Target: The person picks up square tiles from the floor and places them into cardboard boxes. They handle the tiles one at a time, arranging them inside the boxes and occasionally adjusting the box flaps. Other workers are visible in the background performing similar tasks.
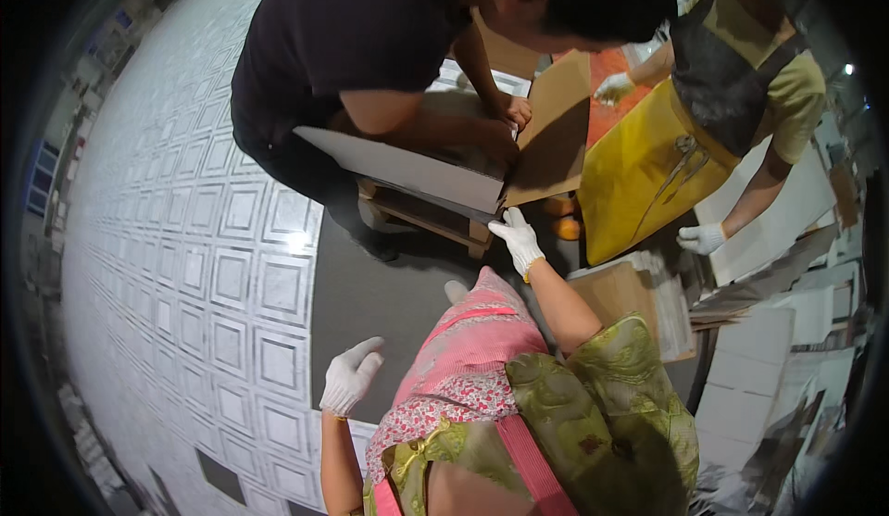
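Observation:
My left hand (353,377), in a white knit glove, hangs in the air at the left of my pink apron (472,335), with nothing in it. My right hand (517,238), gloved the same way, reaches forward to the near corner of a cardboard box (417,168). Its fingers are spread and seem to touch the carton's lower edge. One brown flap (555,120) of the box stands out to the right. A person in a dark shirt (354,29) bends over the carton, bare hands (510,113) at its inner corner. What those hands hold is hidden.
Under the box is a wooden pallet (424,217). Another person in a yellow apron (646,175) and white gloves stands at the right. Stacked boards (632,294) lean beside my right arm. Square-patterned tiles (229,273) cover the floor at left, next to a dark grey patch (375,307).

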Action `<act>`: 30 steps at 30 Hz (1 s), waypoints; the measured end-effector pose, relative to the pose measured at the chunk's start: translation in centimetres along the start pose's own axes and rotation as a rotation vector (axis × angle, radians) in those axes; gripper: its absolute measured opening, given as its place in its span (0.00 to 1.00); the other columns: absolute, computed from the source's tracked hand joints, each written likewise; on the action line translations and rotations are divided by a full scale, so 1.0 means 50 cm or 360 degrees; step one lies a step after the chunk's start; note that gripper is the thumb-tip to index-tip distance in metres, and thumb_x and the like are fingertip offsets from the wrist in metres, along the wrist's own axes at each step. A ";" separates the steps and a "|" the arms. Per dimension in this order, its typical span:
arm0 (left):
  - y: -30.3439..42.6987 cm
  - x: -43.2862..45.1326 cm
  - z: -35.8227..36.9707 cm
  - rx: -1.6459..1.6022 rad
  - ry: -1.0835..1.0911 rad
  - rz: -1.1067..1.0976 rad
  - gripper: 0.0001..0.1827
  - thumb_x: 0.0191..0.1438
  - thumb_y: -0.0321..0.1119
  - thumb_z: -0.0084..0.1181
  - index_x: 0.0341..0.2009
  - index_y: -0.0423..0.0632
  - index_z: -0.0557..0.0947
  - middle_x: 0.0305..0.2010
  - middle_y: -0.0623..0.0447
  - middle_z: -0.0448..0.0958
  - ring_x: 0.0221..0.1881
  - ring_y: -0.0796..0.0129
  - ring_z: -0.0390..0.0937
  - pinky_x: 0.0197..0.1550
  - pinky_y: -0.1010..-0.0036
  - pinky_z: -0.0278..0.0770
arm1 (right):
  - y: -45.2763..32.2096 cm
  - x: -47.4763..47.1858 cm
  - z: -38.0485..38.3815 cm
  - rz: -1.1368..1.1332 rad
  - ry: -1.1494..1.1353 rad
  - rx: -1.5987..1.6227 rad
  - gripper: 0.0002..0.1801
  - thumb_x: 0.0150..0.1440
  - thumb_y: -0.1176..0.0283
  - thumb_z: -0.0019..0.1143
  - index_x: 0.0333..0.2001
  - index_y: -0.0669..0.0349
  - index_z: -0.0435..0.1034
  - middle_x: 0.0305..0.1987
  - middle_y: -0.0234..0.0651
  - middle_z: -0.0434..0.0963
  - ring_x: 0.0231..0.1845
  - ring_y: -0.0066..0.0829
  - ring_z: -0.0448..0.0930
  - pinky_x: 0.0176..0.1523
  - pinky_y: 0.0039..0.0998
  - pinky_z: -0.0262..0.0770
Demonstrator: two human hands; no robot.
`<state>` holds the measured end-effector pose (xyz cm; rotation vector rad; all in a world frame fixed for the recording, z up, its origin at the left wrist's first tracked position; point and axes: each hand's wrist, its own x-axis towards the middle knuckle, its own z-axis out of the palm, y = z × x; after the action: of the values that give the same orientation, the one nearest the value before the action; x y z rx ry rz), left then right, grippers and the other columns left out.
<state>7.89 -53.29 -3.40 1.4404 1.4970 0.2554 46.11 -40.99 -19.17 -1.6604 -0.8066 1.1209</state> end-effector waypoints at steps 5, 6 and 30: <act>-0.130 -0.127 0.044 -0.0657 0.0227 -0.0053 0.23 0.53 0.37 0.52 0.52 0.36 0.77 0.48 0.43 0.79 0.52 0.63 0.76 0.55 0.73 0.70 | 0.001 -0.025 0.030 0.0001 -0.0249 -0.0385 0.41 0.51 0.67 0.55 0.66 0.71 0.49 0.67 0.52 0.61 0.68 0.41 0.62 0.68 0.31 0.55; -0.139 -0.146 0.040 -0.0861 0.0206 -0.0135 0.23 0.54 0.34 0.52 0.53 0.34 0.76 0.50 0.44 0.78 0.52 0.64 0.76 0.56 0.73 0.70 | -0.006 -0.037 0.040 0.0078 -0.0129 -0.0080 0.44 0.50 0.67 0.57 0.66 0.72 0.48 0.67 0.52 0.62 0.69 0.40 0.61 0.68 0.31 0.54; 0.138 0.168 0.137 -0.0731 -0.0655 -0.0323 0.24 0.60 0.38 0.53 0.57 0.37 0.71 0.52 0.43 0.76 0.54 0.59 0.73 0.59 0.65 0.68 | 0.230 -0.211 -0.451 0.1203 0.0655 -0.0891 0.23 0.50 0.61 0.49 0.51 0.52 0.72 0.53 0.44 0.75 0.55 0.44 0.74 0.58 0.38 0.68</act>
<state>19.10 -47.56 -5.78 0.9006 1.1415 0.1521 63.46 -61.76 -23.67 -2.6928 -0.2079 1.0110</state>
